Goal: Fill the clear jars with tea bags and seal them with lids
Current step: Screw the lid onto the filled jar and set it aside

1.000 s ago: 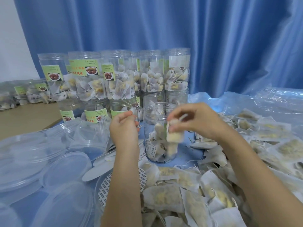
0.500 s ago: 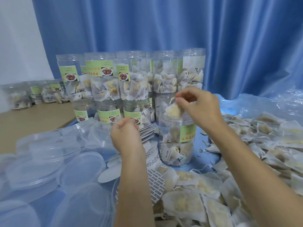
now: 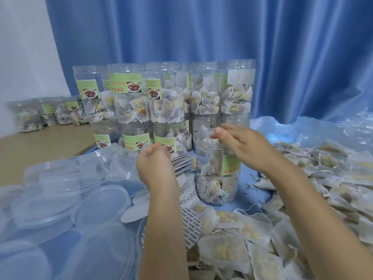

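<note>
A clear open jar (image 3: 219,178) with a green label stands at the centre on the blue sheet, partly filled with tea bags. My right hand (image 3: 244,146) hovers over its mouth with fingers loosely extended and nothing between them. A tea bag (image 3: 210,141) lies just under the fingertips inside the jar's mouth. My left hand (image 3: 156,164) is held up to the left of the jar with fingers curled; I cannot tell whether it holds anything. Loose tea bags (image 3: 232,249) are heaped in front and to the right.
Filled, labelled jars (image 3: 167,102) are stacked two high behind the open jar. Clear plastic lids (image 3: 60,188) lie piled at the left. Round seal liners (image 3: 189,223) lie by my left forearm. More filled jars (image 3: 48,114) lie on the brown tabletop at far left.
My right hand carried a tea bag up to the jar's mouth and let it go there; its fingers have spread. My left hand kept its curled pose.
</note>
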{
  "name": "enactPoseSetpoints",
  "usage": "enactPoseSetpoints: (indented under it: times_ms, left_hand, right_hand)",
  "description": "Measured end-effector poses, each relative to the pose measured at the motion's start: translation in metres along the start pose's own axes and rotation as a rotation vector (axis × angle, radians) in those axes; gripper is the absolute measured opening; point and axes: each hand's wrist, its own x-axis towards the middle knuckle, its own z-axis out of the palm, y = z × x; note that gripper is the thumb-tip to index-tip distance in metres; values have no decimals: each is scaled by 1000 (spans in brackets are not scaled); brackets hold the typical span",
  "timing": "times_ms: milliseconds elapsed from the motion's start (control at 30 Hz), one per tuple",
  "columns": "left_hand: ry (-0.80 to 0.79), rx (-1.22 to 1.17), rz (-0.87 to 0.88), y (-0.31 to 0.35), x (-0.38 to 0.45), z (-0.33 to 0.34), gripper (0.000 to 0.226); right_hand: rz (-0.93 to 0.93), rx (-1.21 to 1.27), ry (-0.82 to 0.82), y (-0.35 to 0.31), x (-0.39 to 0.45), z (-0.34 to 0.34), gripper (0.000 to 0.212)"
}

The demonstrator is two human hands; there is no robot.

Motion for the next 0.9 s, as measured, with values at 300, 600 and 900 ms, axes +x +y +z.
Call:
enactPoseSetpoints:
  times_ms: [300,600,900]
  left_hand:
    - [265,-38,59,7,7,-14,17]
    - [334,-19,-16,-2,24,-24,18]
    - [229,555,271,-17,25,-17,39]
  right_hand:
    - [-378,-285,34,-56,18,49,21]
    - [-148,-702,-503,-76,55,92,31]
    - [-280,-615,-210,-73,31,82,14]
